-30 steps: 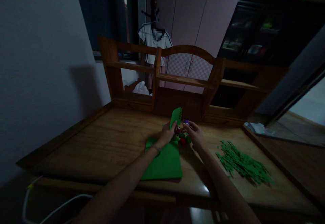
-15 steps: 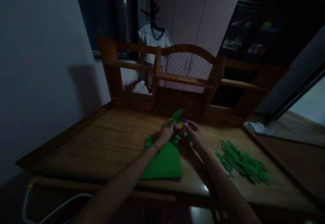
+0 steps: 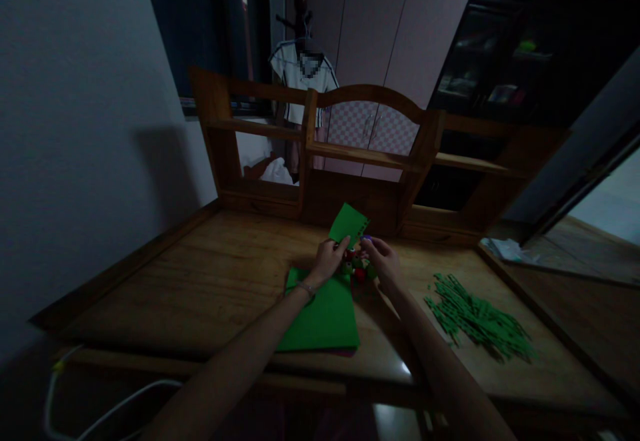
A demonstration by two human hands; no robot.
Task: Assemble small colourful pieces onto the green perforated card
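My left hand pinches a green sheet at its lower edge. A row of small notches or holes runs down the sheet's right side, and its face is turned towards me. Close by on the right, the fingers of my right hand are closed on a small purple object at the sheet's notched edge; its kind is too dark and small to make out. Between and below the hands sits a cluster of small red and green round objects, partly hidden. Under my left wrist lies a stack of green sheets.
Many thin green strips lie heaped at the right of the wooden table. A wooden shelf unit rises along the back edge. Clear plastic wrapping lies at the far right. A white cable loops below the front left.
The green sheet has turned from nearly edge-on to face me, showing its notched side. The purple object is now more covered by the right fingers and nearer the sheet's edge.
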